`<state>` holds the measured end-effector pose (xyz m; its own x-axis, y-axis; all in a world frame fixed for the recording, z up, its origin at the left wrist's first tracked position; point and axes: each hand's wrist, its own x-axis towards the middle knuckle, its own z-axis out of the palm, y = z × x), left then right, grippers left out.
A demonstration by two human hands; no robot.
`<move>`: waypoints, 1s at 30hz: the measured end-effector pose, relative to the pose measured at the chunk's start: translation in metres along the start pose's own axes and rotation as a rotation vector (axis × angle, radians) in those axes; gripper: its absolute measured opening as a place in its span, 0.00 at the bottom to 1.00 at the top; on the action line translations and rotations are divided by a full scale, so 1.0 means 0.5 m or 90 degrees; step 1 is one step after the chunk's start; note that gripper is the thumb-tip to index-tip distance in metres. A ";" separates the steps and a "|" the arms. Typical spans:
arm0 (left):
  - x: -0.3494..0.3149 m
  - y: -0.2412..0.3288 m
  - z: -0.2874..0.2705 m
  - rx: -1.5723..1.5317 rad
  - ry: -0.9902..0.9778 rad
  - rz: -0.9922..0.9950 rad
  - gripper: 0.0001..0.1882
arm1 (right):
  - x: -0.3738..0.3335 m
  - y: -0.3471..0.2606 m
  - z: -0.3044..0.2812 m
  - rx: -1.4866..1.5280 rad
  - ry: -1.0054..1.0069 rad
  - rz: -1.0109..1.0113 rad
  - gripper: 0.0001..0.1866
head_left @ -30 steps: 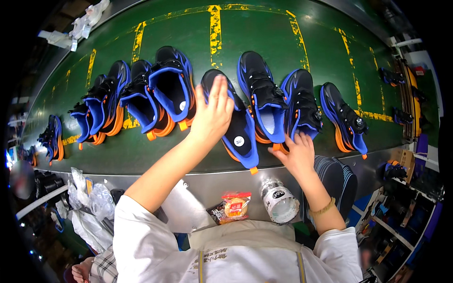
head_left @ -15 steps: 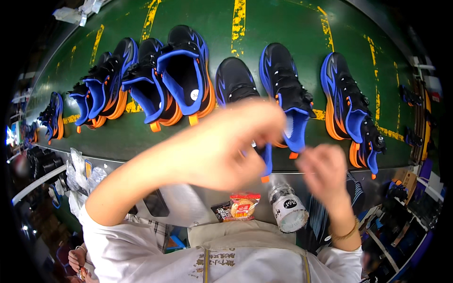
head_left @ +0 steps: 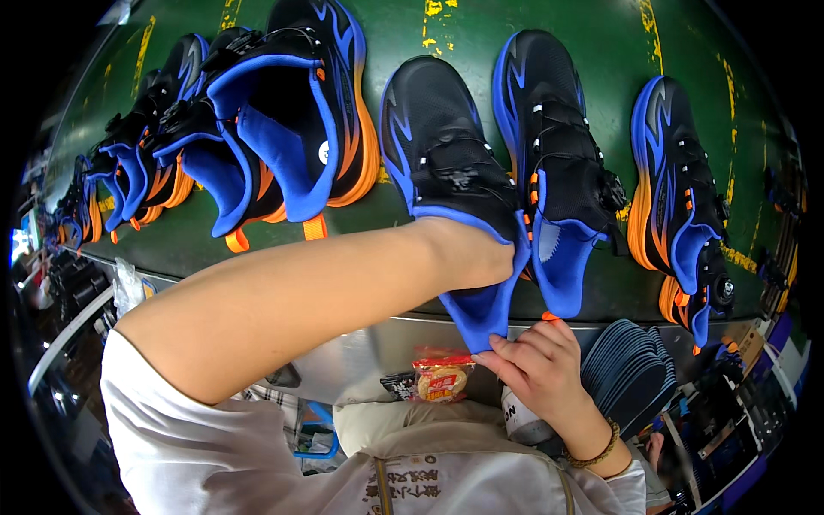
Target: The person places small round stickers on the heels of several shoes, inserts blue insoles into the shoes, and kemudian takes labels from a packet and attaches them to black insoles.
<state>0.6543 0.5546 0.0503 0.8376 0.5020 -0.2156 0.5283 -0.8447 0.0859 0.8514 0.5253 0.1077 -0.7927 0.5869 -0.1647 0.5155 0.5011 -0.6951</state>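
A black sneaker (head_left: 433, 112) with a blue lining lies toe-away in front of me. My left hand (head_left: 476, 253) is pushed into its opening past the wrist, so its fingers are hidden. At the back of the same sneaker, my right hand (head_left: 541, 365) pinches the heel edge between thumb and fingers. Just to the right is a matching sneaker (head_left: 549, 120) with an orange heel loop near my right knuckles. Farther right stand two more of these sneakers (head_left: 678, 180), one partly behind the other.
Several like sneakers (head_left: 343, 103) line the left of the green work surface (head_left: 463, 17), which has worn yellow marks. By its near edge are a red snack packet (head_left: 442, 378), a white cylinder (head_left: 524, 421) partly behind my right hand, and a stack of dark insoles (head_left: 631, 378).
My left hand has gone from above the sneaker down into its opening. My right hand has moved left and down and taken hold of its heel. The view has shifted closer to the shoes.
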 end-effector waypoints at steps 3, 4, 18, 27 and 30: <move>-0.013 -0.008 -0.017 -0.033 0.049 -0.031 0.09 | 0.002 0.005 0.009 0.001 0.015 -0.015 0.11; -0.013 -0.012 -0.027 -0.049 0.005 0.012 0.10 | 0.002 0.008 0.009 0.001 0.016 -0.013 0.11; -0.013 0.045 -0.025 -0.456 -0.165 -0.083 0.10 | -0.001 0.001 0.013 0.051 0.040 -0.015 0.11; -0.001 0.060 -0.178 -0.321 -0.437 -0.170 0.12 | -0.175 -0.015 -0.124 0.131 0.231 0.103 0.14; -0.002 0.053 -0.254 -0.425 0.057 -0.356 0.18 | -0.321 0.049 -0.222 -0.074 0.403 0.334 0.18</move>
<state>0.6850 0.5550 0.1766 0.4242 0.8463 -0.3222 0.8126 -0.1987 0.5480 1.0272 0.5141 0.1948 -0.1251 0.9921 0.0018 0.8254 0.1051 -0.5547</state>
